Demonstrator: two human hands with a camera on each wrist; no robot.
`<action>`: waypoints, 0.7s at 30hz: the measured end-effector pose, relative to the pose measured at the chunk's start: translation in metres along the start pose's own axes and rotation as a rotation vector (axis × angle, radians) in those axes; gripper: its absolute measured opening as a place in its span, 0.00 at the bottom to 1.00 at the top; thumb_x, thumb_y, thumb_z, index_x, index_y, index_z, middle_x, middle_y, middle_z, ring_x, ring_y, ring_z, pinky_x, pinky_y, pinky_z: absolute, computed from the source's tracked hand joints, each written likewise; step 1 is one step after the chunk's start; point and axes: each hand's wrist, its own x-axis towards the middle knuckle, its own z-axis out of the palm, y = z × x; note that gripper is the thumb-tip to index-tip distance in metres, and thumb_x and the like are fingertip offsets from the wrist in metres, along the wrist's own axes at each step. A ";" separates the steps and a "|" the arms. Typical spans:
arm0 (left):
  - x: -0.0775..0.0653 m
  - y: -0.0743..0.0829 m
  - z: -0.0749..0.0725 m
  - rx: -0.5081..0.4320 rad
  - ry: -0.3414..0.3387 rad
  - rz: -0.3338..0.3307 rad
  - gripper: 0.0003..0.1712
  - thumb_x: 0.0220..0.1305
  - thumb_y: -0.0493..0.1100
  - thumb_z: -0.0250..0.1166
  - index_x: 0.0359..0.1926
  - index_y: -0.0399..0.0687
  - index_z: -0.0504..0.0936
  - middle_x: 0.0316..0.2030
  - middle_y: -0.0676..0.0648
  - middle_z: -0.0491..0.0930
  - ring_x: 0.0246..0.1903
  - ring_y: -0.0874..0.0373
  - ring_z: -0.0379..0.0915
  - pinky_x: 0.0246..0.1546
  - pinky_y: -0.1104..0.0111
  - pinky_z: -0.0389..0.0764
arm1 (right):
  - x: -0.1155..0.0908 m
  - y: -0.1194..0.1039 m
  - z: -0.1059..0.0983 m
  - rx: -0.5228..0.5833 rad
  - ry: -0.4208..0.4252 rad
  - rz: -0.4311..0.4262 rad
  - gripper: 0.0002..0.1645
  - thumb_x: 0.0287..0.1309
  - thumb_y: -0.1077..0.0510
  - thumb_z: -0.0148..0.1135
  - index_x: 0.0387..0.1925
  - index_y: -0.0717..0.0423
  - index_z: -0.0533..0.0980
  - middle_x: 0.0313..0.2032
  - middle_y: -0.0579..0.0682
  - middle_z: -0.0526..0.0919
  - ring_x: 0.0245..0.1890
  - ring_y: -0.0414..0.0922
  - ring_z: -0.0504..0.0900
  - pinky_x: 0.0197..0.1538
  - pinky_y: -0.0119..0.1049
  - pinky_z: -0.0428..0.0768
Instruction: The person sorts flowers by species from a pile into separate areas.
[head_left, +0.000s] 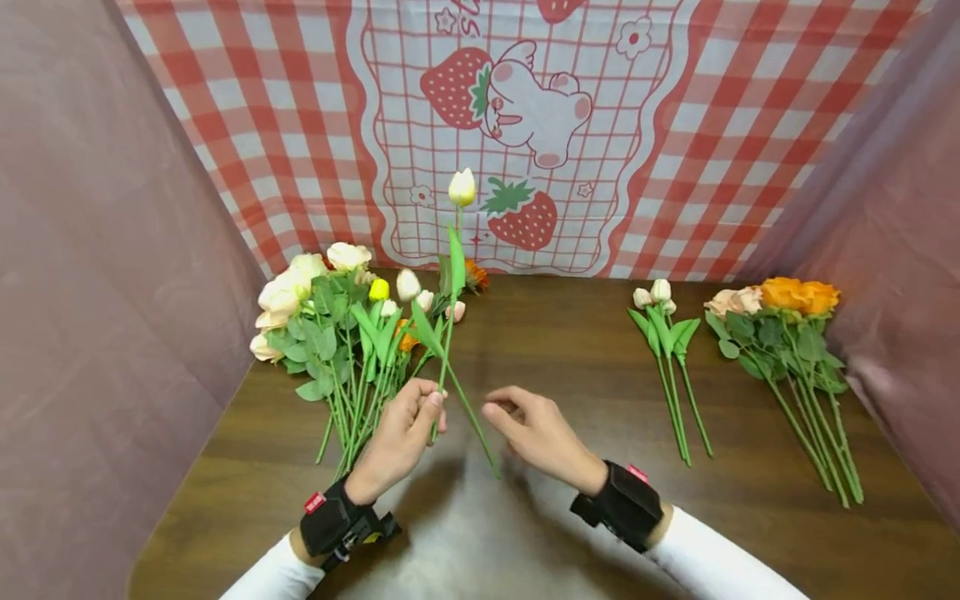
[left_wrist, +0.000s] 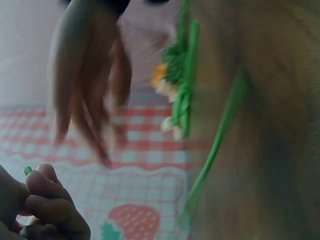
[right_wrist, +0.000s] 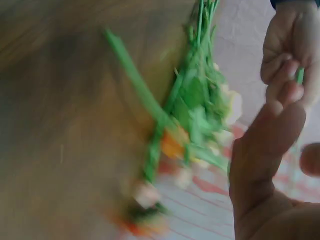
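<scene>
My left hand (head_left: 401, 429) pinches the green stem of a pale yellow-white tulip (head_left: 462, 188), which stands up above the table with its bloom at the top. A bit of that stem (right_wrist: 300, 75) shows between the left fingers in the right wrist view. Just to the right, my right hand (head_left: 543, 433) holds nothing, its fingers loosely bent and apart from the stem. Between the hands a loose tulip stem (head_left: 476, 421) lies slanting on the table, running up behind the held one. The right hand (left_wrist: 95, 80) is blurred in the left wrist view.
At the left lies a pile of cream roses (head_left: 281, 296), with tulips and orange flowers beside it. Several white tulips (head_left: 660, 292) lie right of centre. Farther right is a bunch of orange and pale roses (head_left: 798, 296). A strawberry-print cloth (head_left: 645, 208) hangs behind the table (head_left: 570, 350).
</scene>
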 end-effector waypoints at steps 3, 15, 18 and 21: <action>0.001 -0.004 0.011 0.029 -0.008 -0.019 0.06 0.76 0.35 0.51 0.43 0.35 0.73 0.23 0.44 0.77 0.16 0.66 0.66 0.15 0.72 0.68 | 0.028 0.002 0.012 0.204 -0.035 0.120 0.25 0.74 0.48 0.52 0.58 0.63 0.74 0.38 0.60 0.83 0.15 0.41 0.77 0.17 0.39 0.78; -0.009 -0.008 0.037 0.028 -0.188 -0.019 0.04 0.74 0.34 0.53 0.42 0.37 0.74 0.27 0.38 0.82 0.17 0.63 0.72 0.18 0.72 0.76 | 0.020 0.004 0.023 0.384 0.117 0.123 0.14 0.66 0.64 0.59 0.49 0.72 0.77 0.28 0.57 0.84 0.17 0.40 0.79 0.20 0.32 0.79; -0.009 -0.006 0.039 0.030 -0.241 -0.035 0.04 0.74 0.36 0.55 0.42 0.39 0.76 0.28 0.38 0.83 0.17 0.60 0.74 0.18 0.72 0.76 | 0.011 0.007 0.019 0.369 0.124 0.119 0.15 0.65 0.65 0.60 0.49 0.74 0.77 0.29 0.59 0.84 0.18 0.41 0.80 0.20 0.33 0.80; -0.009 -0.005 0.043 0.065 -0.288 -0.026 0.04 0.72 0.37 0.58 0.43 0.41 0.77 0.27 0.42 0.83 0.19 0.60 0.76 0.18 0.73 0.75 | 0.003 0.011 0.013 0.353 0.118 0.111 0.16 0.65 0.66 0.61 0.49 0.75 0.76 0.30 0.61 0.83 0.19 0.40 0.81 0.22 0.35 0.81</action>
